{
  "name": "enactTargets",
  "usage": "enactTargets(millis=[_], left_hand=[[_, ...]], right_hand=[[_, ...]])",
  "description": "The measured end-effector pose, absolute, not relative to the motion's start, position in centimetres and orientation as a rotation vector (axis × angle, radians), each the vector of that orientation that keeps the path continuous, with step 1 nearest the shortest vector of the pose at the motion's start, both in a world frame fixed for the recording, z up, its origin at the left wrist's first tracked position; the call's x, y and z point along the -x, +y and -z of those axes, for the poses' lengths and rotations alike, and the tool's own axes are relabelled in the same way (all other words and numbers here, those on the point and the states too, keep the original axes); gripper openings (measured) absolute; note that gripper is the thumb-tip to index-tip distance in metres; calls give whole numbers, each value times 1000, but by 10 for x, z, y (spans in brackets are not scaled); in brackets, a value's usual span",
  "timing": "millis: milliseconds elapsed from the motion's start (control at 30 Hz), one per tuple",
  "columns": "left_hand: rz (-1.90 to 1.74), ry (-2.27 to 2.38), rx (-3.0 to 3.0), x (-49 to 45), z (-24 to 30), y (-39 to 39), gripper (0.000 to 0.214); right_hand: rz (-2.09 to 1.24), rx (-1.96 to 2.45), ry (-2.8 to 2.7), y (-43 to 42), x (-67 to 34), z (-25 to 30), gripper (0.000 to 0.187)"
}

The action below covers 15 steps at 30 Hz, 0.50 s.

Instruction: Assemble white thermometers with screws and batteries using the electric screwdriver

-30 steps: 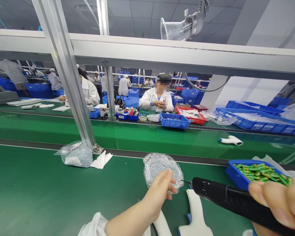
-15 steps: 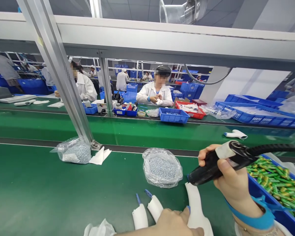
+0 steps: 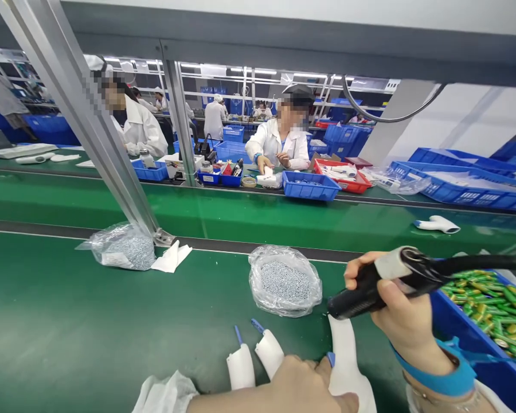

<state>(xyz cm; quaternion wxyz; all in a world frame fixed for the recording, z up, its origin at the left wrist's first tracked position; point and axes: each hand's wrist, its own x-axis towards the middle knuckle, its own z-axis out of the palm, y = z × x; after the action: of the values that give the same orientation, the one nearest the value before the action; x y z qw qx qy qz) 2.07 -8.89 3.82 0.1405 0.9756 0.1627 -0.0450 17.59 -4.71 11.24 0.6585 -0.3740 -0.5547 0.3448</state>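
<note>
My right hand (image 3: 402, 307) is wrapped round a black corded electric screwdriver (image 3: 370, 292), which points down and left. Its nose is at the upper end of a white curved plastic housing (image 3: 344, 350); whether the bit touches a screw cannot be made out. Lying across the housing's left side, my left hand (image 3: 303, 384) grips it against the green bench, thumb low and index finger by a small blue piece (image 3: 331, 359). Left of that hand are two more white housings, one upright (image 3: 241, 367) and one slanted (image 3: 270, 353), each with a blue strip sticking out.
An open plastic bag of small screws (image 3: 286, 284) lies ahead of my hands, another bag (image 3: 129, 249) by the metal post. A blue bin of green batteries (image 3: 494, 315) stands at right. Beyond runs a green conveyor (image 3: 241, 212) carrying a white part (image 3: 438, 224); co-workers sit opposite.
My view has tilted down slightly. Both hands keep their grip, with the screwdriver still at the housing's upper end. The co-worker opposite has lowered a white part to the table.
</note>
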Motion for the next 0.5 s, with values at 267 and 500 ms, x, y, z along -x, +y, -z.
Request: enactTargets(millis=[267, 500], left_hand=[[80, 578, -2651, -18, -47, -83, 28], [-425, 1129, -1999, -11, -54, -61, 31]], right_hand=[[-727, 852, -1186, -64, -172, -145, 36], [-716, 846, -1120, -86, -193, -143, 35]])
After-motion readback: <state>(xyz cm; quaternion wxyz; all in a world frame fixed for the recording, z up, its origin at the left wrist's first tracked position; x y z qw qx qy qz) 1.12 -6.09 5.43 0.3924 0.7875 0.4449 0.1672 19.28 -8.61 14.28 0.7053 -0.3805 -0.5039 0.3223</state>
